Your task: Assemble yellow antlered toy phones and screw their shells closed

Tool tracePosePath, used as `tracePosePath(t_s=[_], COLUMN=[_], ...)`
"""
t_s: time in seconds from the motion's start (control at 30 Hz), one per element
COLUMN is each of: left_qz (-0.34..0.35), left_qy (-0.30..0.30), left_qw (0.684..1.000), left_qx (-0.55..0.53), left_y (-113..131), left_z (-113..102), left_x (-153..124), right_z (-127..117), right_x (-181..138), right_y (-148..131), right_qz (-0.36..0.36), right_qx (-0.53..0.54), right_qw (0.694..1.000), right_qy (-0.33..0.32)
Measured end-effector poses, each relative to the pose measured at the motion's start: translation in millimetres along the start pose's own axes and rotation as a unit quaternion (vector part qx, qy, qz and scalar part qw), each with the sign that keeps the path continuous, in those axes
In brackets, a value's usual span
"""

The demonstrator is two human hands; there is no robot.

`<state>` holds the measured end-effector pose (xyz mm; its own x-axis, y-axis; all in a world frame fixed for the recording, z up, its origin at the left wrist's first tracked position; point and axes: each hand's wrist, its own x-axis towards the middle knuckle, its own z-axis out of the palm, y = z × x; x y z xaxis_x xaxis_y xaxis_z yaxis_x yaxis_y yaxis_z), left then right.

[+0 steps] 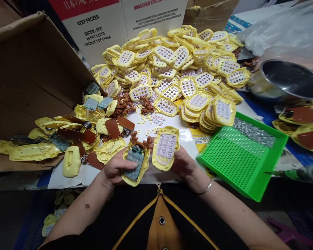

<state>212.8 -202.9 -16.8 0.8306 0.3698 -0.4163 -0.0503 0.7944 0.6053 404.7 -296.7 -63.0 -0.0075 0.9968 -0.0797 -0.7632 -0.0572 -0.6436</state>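
My left hand (116, 169) grips a yellow toy phone back shell (136, 182), its thumb lying on the dark circuit board (134, 163) inside. Brown antler-shaped pieces (138, 140) stick out of that shell's top end. Level with it, my right hand (185, 166) holds a yellow toy phone front shell (166, 148) with a pale keypad set in it. The two shells are side by side and apart, with the keypad's inner side facing me. Most of the right fingers are hidden behind the front shell.
Front shells with keypads are heaped (165, 53) at the back. Loose brown antlers (125, 106) and small buttons (156, 119) lie before them. At left, a cardboard box (36, 80) holds back shells with boards. A green basket (240, 170) with screws and a metal bowl (289, 78) stand right.
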Motion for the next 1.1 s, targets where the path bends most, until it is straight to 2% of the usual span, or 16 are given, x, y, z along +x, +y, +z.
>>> tracePosePath(t_s=[0.1,0.2,0.37,0.5,0.57,0.8,1.1], left_qz=[0.063,0.093,0.074,0.124,0.159,0.181,0.186], left_qy=[0.061,0.071,0.127,0.206,0.226,0.182,0.170], left_qw=[0.996,0.991,0.986,0.970,0.961,0.952,0.955], left_qx=[-0.035,-0.072,-0.074,-0.023,0.022,0.169,0.159], left_y=[5,9,10,7,3,-11,-14], left_z=[0,3,13,18,20,23,27], left_x=[4,12,29,37,39,42,42], right_z=[3,9,19,23,24,26,25], right_x=[3,8,19,26,28,34,28], right_y=[-1,5,17,21,23,31,33], right_qz=[0.003,0.024,0.012,0.021,0.033,0.030,0.018], right_qx=[0.002,-0.008,-0.055,-0.050,-0.054,-0.075,-0.111], right_qw=[0.997,0.998,0.997,0.996,0.995,0.992,0.991], right_qy=[0.077,0.060,0.044,0.071,0.079,0.096,0.070])
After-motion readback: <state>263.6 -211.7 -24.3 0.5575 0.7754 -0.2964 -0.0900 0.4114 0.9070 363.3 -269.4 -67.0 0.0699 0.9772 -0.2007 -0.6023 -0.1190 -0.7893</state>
